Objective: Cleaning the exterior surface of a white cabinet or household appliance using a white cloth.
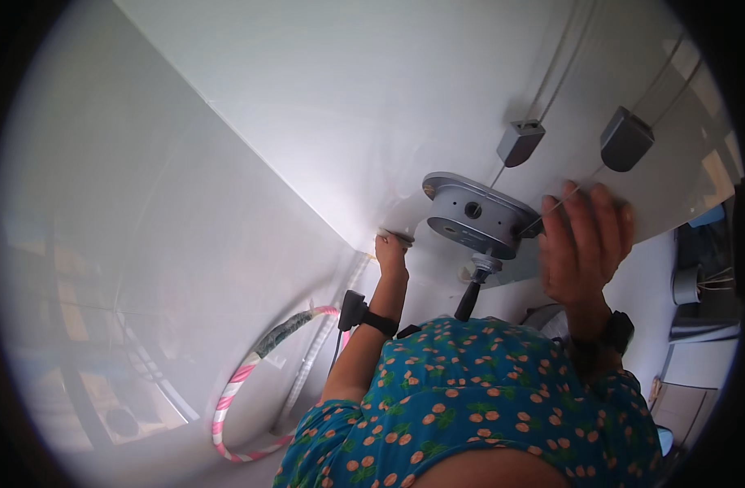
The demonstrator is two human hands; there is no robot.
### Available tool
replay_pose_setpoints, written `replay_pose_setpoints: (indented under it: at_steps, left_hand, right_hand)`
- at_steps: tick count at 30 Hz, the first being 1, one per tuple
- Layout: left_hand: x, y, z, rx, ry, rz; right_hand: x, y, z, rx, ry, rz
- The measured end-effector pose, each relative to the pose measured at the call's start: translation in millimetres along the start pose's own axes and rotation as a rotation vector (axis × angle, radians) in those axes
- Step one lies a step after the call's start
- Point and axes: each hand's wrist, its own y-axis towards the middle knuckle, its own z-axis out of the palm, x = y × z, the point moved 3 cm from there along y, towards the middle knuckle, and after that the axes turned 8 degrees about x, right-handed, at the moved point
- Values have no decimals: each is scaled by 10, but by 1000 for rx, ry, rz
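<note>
My left hand (391, 253) is closed around a thin greyish item (401, 236), possibly a folded cloth, pressed near the tiled wall (324, 122) by the corner. Most of that item is hidden by my fingers. To its right, a grey metal hand-crank winch box (473, 222) is fixed to the wall. Its crank has a black handle (468, 301) pointing down toward my body. My right hand (586, 244) has its fingers apart beside the box, against or very near the wall. A thin cord (561, 204) from the box runs past these fingers.
Two grey cord guides (522, 143) (627, 139) sit above the winch, with cords rising from them. At lower left, a pink-and-white wrapped hoop (224, 399) leans by the glossy side wall (134, 244). A grey pot-like container (688, 285) stands among items at far right.
</note>
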Motion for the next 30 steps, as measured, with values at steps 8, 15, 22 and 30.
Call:
replay_pose_setpoints:
  at_steps: [8, 15, 22, 30]
  left_hand:
    - [24, -169, -201, 89, 189, -35]
    - [-1254, -1170, 282, 502, -4, 41]
    - [-1976, -1904, 431, 681, 165, 121]
    - [-2151, -2085, 603, 963, 100, 113]
  right_hand:
    - [2, -6, 0, -19, 52, -8]
    - [2, -119, -62, 63, 278, -27]
    - [195, -192, -156, 83, 913, -102]
    - [209, -65, -312, 128, 1028, -80]
